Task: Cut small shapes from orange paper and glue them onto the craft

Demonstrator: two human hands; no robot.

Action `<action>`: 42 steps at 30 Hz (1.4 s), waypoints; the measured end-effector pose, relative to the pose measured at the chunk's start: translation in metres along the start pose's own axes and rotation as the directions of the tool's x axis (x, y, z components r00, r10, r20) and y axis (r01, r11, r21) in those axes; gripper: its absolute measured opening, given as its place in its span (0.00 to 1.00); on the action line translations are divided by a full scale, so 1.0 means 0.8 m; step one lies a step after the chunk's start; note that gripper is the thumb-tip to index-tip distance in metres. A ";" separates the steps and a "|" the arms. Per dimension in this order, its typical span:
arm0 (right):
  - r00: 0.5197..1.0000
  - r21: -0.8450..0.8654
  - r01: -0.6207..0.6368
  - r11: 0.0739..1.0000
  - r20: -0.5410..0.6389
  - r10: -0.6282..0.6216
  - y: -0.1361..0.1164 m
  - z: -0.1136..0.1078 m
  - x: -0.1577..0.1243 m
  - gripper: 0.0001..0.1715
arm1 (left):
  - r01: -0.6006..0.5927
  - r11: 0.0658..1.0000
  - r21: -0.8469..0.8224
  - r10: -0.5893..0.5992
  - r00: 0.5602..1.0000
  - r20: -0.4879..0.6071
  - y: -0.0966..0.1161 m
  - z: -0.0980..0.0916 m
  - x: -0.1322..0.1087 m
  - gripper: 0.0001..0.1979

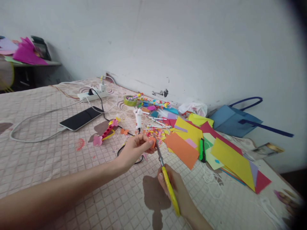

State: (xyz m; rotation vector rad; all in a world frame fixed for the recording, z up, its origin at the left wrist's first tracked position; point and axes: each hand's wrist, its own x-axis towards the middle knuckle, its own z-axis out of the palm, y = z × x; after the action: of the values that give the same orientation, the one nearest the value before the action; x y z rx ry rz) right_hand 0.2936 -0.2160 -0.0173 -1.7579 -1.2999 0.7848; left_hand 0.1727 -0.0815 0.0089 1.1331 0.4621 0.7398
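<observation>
Head view: checked cloth (107, 198) beside pale wall (153, 48), left hand (135, 148) pinch-tight on orange paper (153, 143), right hand (174, 180) snug around scissors (165, 174)

- Place type: plain room, likely in a home, in use for paper craft.
- Craft indicators: scissors (165, 175), near; glue gun (138, 120) and scraps (157, 132), farther off; coloured sheets (182, 150), right.
- Domestic indicators: patterned cloth (100, 204), spread flat; phone (81, 118), left, plugged in; bag (233, 120), far right.
- Power supply: strip (96, 95), far left, lying on the cloth.
- Wall (203, 48), far: pale, with dark marks.
</observation>
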 end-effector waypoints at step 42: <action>0.998 0.003 -0.058 0.998 0.004 0.057 0.010 0.000 -0.002 0.14 | -0.017 0.999 0.045 0.018 1.000 -0.016 0.006 -0.004 0.003 0.11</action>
State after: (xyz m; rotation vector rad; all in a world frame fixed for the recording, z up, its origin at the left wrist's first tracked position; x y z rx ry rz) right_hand 0.2969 -0.2188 -0.0237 -1.7986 -1.2545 0.8225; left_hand 0.1707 -0.0764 0.0122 1.1752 0.4852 0.7575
